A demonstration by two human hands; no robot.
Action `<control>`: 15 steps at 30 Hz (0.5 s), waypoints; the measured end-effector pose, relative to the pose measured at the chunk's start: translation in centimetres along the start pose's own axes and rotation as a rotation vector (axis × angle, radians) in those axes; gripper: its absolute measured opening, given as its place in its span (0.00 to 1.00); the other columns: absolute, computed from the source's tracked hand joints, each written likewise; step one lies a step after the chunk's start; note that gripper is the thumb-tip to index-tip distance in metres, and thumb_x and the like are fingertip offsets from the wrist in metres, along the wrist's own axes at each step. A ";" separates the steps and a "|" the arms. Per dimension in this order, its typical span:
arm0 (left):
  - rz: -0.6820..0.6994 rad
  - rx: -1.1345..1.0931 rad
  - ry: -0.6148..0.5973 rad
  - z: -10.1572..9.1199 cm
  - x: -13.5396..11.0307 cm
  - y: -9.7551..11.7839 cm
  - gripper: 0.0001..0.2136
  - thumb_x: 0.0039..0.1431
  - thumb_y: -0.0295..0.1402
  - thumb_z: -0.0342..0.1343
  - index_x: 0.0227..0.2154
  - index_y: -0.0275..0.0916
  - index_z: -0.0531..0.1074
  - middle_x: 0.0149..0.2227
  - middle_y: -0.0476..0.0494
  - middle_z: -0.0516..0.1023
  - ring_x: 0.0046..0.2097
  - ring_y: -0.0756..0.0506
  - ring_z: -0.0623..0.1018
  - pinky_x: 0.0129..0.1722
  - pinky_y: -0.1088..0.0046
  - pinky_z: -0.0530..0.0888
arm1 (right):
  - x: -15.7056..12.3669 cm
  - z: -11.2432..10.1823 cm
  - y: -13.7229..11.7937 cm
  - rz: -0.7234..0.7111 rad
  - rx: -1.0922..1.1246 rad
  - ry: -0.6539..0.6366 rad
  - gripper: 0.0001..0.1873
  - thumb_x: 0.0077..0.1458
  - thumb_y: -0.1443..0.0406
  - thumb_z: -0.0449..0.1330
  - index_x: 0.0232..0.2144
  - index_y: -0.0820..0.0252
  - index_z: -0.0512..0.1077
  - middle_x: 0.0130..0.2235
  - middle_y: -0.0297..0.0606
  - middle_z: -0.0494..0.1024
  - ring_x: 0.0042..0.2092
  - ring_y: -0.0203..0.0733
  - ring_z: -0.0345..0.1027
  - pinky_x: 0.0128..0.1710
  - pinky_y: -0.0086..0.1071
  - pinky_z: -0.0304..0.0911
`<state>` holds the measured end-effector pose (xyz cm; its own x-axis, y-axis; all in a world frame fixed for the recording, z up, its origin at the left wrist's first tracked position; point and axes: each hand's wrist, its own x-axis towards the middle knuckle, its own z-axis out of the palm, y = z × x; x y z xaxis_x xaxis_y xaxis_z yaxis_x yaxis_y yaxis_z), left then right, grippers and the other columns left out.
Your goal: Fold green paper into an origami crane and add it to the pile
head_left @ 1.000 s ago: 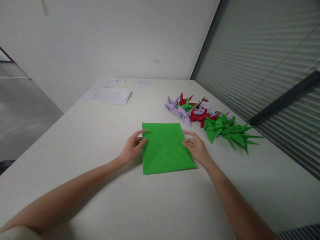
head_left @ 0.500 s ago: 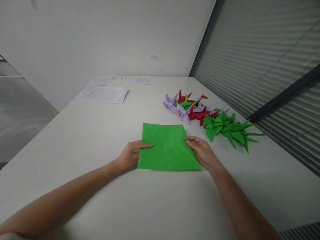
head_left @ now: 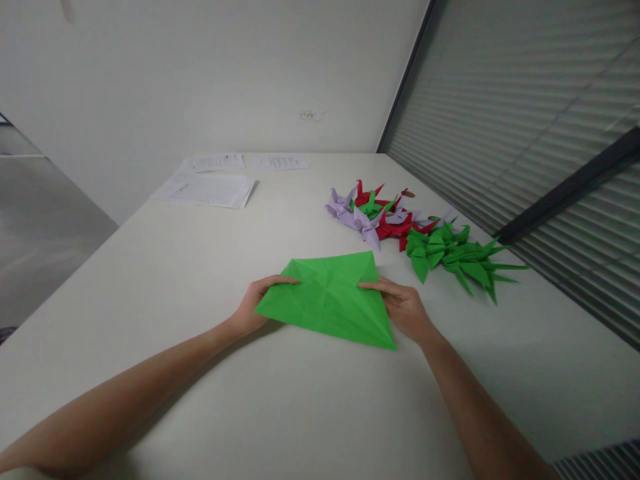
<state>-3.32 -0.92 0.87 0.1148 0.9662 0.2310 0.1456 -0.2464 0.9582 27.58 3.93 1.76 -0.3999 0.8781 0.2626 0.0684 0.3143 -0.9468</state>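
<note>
A creased green sheet of origami paper [head_left: 330, 300] is spread between my two hands, low over the white table. My left hand [head_left: 260, 301] grips its left edge, one finger lying over the top and the rest of the hand partly hidden. On the right side, my right hand [head_left: 403, 307] pinches the edge with its fingertips. The paper's near right corner points toward me. To the right of the paper lies a bunch of green folded paper cranes [head_left: 445, 253].
Red paper cranes [head_left: 400, 228] and lilac ones [head_left: 367, 225] lie heaped behind the green bunch. Printed sheets [head_left: 210, 190] are stacked at the far left of the white table [head_left: 200, 260]. A window with blinds [head_left: 525, 113] runs along the right.
The green sheet has turned clockwise, its left near corner rising and its right near corner dropping slightly. Both hands have shifted their grip along its edges. The cranes have not moved.
</note>
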 end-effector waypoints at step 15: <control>0.027 0.037 0.025 0.0 -0.6 -0.2 0.24 0.41 0.38 0.72 0.44 0.37 0.79 0.44 0.35 0.82 0.44 0.36 0.81 0.44 0.63 0.78 | -0.3 1.0 -0.7 0.110 0.012 -0.048 0.12 0.45 0.57 0.70 0.36 0.48 0.82 0.48 0.38 0.81 0.50 0.50 0.74 0.54 0.46 0.69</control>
<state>-3.38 -1.48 0.54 0.0947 0.9605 0.2615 0.1794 -0.2748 0.9446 26.77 3.14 2.16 -0.4338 0.8888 0.1477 0.1039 0.2122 -0.9717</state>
